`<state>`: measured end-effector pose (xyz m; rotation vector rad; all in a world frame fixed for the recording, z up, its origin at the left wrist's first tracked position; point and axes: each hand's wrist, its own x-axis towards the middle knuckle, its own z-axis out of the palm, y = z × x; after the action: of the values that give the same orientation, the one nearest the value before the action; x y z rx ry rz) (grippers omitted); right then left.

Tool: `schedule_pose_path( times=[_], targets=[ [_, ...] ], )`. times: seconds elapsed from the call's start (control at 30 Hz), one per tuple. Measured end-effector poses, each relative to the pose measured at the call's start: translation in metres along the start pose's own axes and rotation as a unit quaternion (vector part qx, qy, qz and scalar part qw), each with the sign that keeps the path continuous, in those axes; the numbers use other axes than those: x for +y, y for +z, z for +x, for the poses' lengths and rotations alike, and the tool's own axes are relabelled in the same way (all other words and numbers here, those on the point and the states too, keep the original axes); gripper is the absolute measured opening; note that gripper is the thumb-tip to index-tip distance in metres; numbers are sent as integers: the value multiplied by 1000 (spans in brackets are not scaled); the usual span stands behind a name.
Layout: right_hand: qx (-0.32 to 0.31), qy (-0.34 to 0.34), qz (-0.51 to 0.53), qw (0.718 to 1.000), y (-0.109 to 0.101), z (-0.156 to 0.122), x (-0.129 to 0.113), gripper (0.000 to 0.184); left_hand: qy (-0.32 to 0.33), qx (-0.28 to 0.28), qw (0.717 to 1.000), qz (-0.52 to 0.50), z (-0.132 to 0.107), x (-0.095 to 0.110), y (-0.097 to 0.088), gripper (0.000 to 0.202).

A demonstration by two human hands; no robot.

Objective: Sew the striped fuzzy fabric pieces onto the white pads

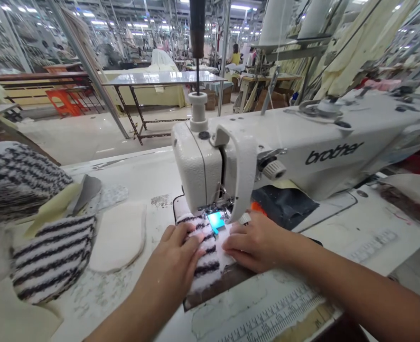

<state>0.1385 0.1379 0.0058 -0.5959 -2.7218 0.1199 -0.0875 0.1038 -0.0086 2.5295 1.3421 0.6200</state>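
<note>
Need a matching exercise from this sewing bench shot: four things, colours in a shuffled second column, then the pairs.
Things:
1. sewing machine
2. stool in the background
3. cloth under the left hand
4. pad left of the hands

Colours:
A. black and white stripes
B. plain cream
C. white with black lettering
D. orange

Pairs: 1C, 2D, 3A, 4B
</note>
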Motion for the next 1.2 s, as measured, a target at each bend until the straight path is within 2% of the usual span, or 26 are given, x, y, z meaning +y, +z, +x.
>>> schedule_pose_path(
  times=[0.1,0.2,0.3,0.43,0.53,0.67,0.77,0.83,0.93,1.03,1.2],
  targets=[
    [-30,-35,29,999,-1,-2,-1,17,-17,-19,1000,1,-4,9,-3,24],
    [-50,-55,32,997,1,-3,-3,15,-14,-14,1000,-11,-5,14,-11,21],
    [-58,-61,29,996,3,-2,-5,13,31,-15,999,-22,-7,21,-15,14],
    [-57,-64,-1,996,7,-1,-6,17,103,-35,994,-3,-8,31,-12,9],
    [-38,-61,-3,997,11,-1,-7,18,101,11,995,-16,-7,33,-8,18],
    [28,-67,34,997,14,1,-9,20,58,103,992,-53,-5,32,-4,12],
    [110,-64,41,991,14,3,-11,20,65,112,989,-67,-6,33,-1,11],
    [145,-49,43,987,14,4,-12,20,83,106,989,-68,-7,34,0,8],
    [150,-22,53,987,14,5,-12,21,106,107,988,-25,-8,33,1,13],
    [142,-25,52,988,11,5,-12,26,126,132,983,20,-8,31,2,9],
    [136,-16,-13,990,7,3,-11,38,120,143,982,10,-7,28,3,14]
  ],
)
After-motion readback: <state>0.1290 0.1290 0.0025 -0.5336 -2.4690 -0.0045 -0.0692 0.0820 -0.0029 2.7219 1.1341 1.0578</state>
